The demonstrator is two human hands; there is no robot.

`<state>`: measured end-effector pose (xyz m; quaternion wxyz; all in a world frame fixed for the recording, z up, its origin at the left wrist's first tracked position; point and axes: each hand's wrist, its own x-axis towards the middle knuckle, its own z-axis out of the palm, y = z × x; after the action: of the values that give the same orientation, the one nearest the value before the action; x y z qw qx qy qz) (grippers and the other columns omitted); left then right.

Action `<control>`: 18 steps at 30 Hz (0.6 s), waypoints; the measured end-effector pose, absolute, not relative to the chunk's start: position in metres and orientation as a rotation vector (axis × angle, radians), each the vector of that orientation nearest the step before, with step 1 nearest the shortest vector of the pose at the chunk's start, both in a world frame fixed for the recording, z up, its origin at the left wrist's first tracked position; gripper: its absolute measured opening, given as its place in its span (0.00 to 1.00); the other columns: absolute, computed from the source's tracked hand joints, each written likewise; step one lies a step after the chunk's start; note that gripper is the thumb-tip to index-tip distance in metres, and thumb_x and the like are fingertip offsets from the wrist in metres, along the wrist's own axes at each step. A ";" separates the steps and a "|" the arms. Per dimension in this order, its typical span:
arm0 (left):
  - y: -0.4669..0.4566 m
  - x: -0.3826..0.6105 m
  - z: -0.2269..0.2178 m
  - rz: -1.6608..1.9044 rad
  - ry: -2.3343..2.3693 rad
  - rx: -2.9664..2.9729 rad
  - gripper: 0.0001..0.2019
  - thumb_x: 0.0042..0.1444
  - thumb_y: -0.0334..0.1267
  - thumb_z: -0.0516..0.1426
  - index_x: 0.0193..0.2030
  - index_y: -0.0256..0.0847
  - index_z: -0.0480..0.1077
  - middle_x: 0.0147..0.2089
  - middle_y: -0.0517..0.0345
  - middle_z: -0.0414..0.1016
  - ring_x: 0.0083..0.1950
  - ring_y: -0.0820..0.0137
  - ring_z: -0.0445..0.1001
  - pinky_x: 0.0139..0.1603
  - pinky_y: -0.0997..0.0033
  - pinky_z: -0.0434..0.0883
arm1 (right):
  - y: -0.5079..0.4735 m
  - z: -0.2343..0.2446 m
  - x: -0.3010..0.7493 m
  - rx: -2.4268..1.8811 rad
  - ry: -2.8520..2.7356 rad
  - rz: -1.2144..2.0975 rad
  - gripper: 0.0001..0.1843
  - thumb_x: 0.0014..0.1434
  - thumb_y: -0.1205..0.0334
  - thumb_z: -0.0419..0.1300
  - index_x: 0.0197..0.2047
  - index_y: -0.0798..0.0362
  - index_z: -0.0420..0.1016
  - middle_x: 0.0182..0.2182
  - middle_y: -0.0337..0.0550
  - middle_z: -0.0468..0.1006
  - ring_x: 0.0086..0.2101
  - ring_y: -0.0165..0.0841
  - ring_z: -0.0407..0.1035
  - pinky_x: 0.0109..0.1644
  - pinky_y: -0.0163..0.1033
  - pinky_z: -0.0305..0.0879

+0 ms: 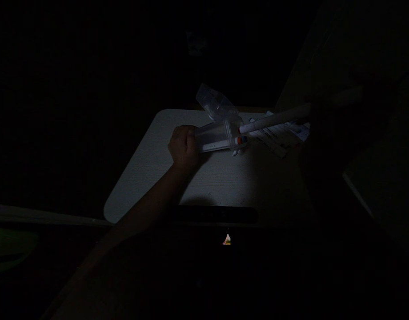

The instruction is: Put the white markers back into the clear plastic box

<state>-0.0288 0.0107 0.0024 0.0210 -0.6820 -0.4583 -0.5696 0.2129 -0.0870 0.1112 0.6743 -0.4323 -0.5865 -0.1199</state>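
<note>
My left hand (183, 146) is closed around the bottom end of a clear plastic marker case (213, 131), which lies tilted over the table with its mouth to the right. The case's hinged lid (216, 103) stands open, up and to the left. Inside, white markers (218, 146) with orange and dark ends lie along the lower wall. From the right, my right hand (319, 115), mostly lost in shadow, grips a white marker (274, 119). Its red end is at the mouth of the case. The fingers of that hand are barely visible.
Several loose white markers (269, 138) lie on the light table (147, 155), right of the case. A dark recessed strip (218, 214) runs along the near edge. Something green (11, 249) shows at the lower left. The surroundings are very dark.
</note>
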 end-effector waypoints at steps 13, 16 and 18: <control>0.011 -0.027 0.002 -1.776 -1.469 -2.103 0.25 0.63 0.51 0.37 0.36 0.41 0.70 0.35 0.53 0.72 0.41 0.66 0.70 0.42 0.63 0.64 | -0.092 0.097 0.193 -0.846 -1.357 0.196 0.09 0.62 0.56 0.52 0.43 0.49 0.67 0.30 0.36 0.78 0.29 0.29 0.72 0.32 0.37 0.69; 0.012 -0.027 0.003 -1.772 -1.463 -2.110 0.28 0.62 0.54 0.36 0.36 0.40 0.70 0.35 0.52 0.73 0.40 0.66 0.70 0.41 0.62 0.64 | -0.087 0.092 0.193 -0.797 -1.396 0.275 0.11 0.63 0.54 0.51 0.43 0.51 0.68 0.30 0.36 0.78 0.26 0.27 0.70 0.30 0.36 0.67; 0.012 -0.027 0.003 -1.763 -1.457 -2.117 0.29 0.62 0.56 0.35 0.35 0.40 0.70 0.34 0.51 0.73 0.39 0.65 0.70 0.40 0.61 0.65 | -0.084 0.088 0.193 -0.789 -1.431 0.305 0.12 0.64 0.54 0.51 0.43 0.52 0.69 0.30 0.37 0.78 0.26 0.26 0.69 0.30 0.35 0.66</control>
<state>-0.0272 0.0119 0.0034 0.0125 -0.6792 -0.4675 -0.5656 0.1928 -0.0842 0.0880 0.6743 -0.3505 -0.6358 0.1354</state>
